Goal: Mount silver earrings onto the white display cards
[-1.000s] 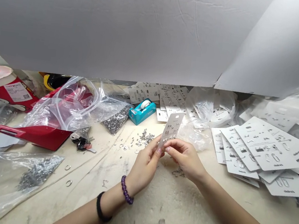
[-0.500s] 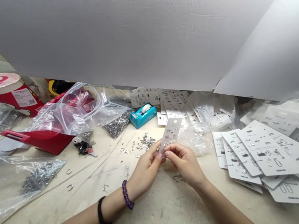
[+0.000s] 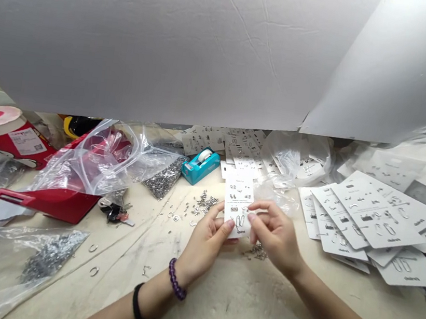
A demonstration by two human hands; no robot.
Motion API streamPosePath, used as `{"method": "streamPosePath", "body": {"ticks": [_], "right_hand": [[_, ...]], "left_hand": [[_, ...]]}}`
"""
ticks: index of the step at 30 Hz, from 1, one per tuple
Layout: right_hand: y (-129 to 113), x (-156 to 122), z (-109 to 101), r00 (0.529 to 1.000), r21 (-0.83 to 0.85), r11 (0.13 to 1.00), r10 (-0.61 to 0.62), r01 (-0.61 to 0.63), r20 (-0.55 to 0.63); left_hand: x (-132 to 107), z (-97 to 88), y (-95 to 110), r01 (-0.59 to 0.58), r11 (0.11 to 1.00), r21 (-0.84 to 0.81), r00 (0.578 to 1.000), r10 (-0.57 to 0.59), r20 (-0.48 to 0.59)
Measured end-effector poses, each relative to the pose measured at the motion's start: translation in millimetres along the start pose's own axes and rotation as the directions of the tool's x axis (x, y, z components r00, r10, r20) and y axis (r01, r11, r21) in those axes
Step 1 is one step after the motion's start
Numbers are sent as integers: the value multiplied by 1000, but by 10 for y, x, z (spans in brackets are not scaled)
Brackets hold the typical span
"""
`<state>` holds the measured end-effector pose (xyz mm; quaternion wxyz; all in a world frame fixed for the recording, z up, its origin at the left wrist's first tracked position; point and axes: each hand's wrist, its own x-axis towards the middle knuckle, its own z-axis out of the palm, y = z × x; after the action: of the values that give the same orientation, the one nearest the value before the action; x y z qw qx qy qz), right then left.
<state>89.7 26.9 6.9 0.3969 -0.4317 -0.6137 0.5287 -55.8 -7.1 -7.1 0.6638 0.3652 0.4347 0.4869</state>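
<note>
A white earring card (image 3: pixel 238 193) with rows of small silver earrings and a pair of long hoops near its bottom stands tilted up over the table. My left hand (image 3: pixel 202 244) grips it by the lower left edge, thumb on the front. At the card's right edge, my right hand (image 3: pixel 277 238) has thumb and forefinger closed together; whatever is between them is too small to make out. Loose silver earring pieces (image 3: pixel 203 202) lie behind my left hand, and another small metal pile (image 3: pixel 259 251) lies below my right hand.
A fanned stack of earring cards (image 3: pixel 381 210) lies at right. Behind are a teal tape dispenser (image 3: pixel 201 166), a bag of metal bits (image 3: pixel 163 176) and more cards (image 3: pixel 205 140). Left: a red scoop (image 3: pixel 58 204), keys (image 3: pixel 115 212), a drink cup (image 3: pixel 8 135). A white panel (image 3: pixel 173 44) hangs overhead.
The earring card has turned from nearly edge-on to face me, and sits slightly lower. My right hand has shifted from its bottom to its right edge.
</note>
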Motion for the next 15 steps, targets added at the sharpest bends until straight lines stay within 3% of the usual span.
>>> {"method": "streamPosePath", "body": {"ticks": [2, 4, 6, 8, 10, 13, 15], "right_hand": [[-34, 52, -181, 982, -43, 996, -90, 83, -169], [-30, 143, -393, 914, -154, 979, -185, 137, -360], [14, 249, -589, 867, -330, 936, -266, 126, -422], [83, 337, -725, 884, -522, 847, -317, 101, -343], [159, 394, -784, 943, -676, 732, -279, 85, -183], [253, 449, -753, 988, -769, 631, -152, 99, 3], [294, 499, -699, 992, -783, 614, -117, 102, 37]], "left_hand": [[8, -12, 15, 32, 999, -8, 999, -32, -41], [18, -25, 27, 60, 998, -9, 995, -61, -80], [29, -39, 36, 80, 997, 2, 991, -80, -109], [39, -52, 37, 83, 996, 14, 988, -81, -129], [43, -62, 28, 78, 997, 16, 989, -75, -131], [34, -68, 4, 58, 998, 19, 993, -56, -100], [26, -65, -6, 38, 999, 8, 996, -38, -77]]}}
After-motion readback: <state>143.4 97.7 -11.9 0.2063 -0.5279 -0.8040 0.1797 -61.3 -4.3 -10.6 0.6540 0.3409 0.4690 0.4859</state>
